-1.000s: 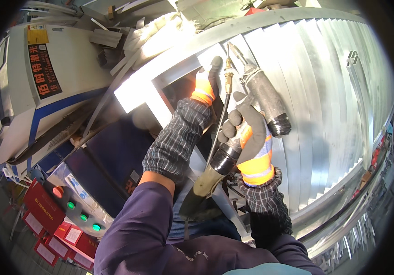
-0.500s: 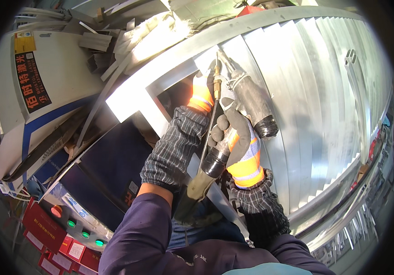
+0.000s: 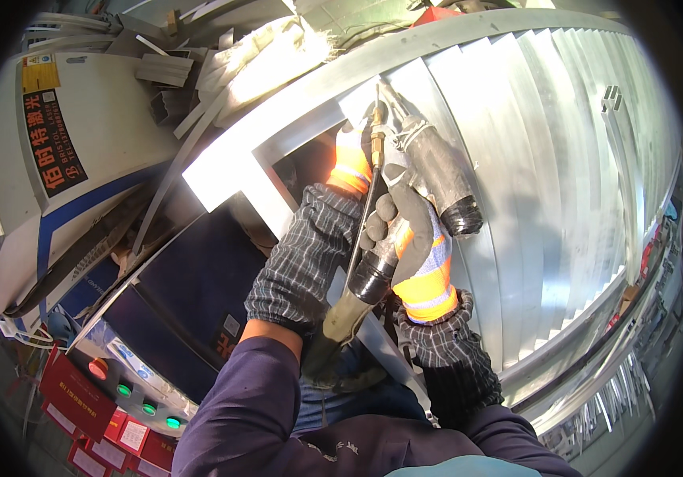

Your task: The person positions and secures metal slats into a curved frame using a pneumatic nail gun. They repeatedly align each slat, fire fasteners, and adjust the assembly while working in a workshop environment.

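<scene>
My right hand point(image 3: 409, 242), in a grey-palmed glove with an orange and blue back, is closed around the handle of a welding torch point(image 3: 441, 171). The torch's black-taped body lies over a bright metal slatted panel point(image 3: 516, 175), its nozzle pointing away from me at the panel's frame point(image 3: 301, 135). A brass fitting on a thin black feed tube point(image 3: 377, 147) runs alongside the torch. Beside that fitting, my left hand point(image 3: 349, 163), in an orange glove, reaches up to the frame's inner edge. Its fingers are mostly hidden by glare and the frame. A thick sleeved cable point(image 3: 341, 322) hangs from the handle toward my lap.
A white and blue machine cabinet point(image 3: 107, 143) stands at the left. Nearer me is a panel with lit green buttons point(image 3: 149, 409) and a red one, with red booklets point(image 3: 79, 393) below. Metal offcuts point(image 3: 165, 70) and a whitish sack point(image 3: 270, 60) lie beyond the frame. Loose strips point(image 3: 627, 183) rest on the slats.
</scene>
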Tool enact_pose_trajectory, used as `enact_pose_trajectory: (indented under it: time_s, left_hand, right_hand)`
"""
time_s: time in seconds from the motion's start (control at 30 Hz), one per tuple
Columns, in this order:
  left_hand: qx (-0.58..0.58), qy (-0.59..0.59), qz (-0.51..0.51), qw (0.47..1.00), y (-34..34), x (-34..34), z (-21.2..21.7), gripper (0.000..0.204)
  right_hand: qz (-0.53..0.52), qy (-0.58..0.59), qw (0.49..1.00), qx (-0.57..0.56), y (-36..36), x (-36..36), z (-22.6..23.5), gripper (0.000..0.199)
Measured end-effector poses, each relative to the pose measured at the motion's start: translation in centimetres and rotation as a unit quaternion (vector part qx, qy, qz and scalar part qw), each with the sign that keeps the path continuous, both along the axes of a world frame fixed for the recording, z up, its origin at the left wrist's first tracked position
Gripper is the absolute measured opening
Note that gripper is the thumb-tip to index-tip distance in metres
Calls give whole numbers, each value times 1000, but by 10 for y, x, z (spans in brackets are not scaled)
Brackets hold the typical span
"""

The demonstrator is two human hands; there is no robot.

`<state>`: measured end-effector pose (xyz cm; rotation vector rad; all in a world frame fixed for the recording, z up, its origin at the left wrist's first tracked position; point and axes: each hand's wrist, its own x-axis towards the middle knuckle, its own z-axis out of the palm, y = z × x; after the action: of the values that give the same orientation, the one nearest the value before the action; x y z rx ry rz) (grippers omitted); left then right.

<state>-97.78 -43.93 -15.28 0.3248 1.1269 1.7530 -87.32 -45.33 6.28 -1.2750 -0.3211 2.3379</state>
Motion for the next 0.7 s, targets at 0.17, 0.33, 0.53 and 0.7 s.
enact_pose_trajectory:
  time_s: [0.17, 0.33, 0.53, 0.7]
  left_hand:
    - [16, -239, 51, 970, 3, -2, 6, 27]
    - [-80, -64, 57, 993, 5, 0, 15, 21]
    - [-9, -178, 63, 982, 3, -3, 10, 20]
    - [-24, 26, 41, 999, 1, 0, 1, 20]
  right_hand:
    - [10, -8, 1000, 28, 1, -3, -1, 43]
    - [-7, -18, 1000, 0, 1, -9, -4, 37]
    - [11, -41, 999, 17, -1, -12, -5, 35]
    - [17, -51, 998, 45, -2, -11, -7, 34]
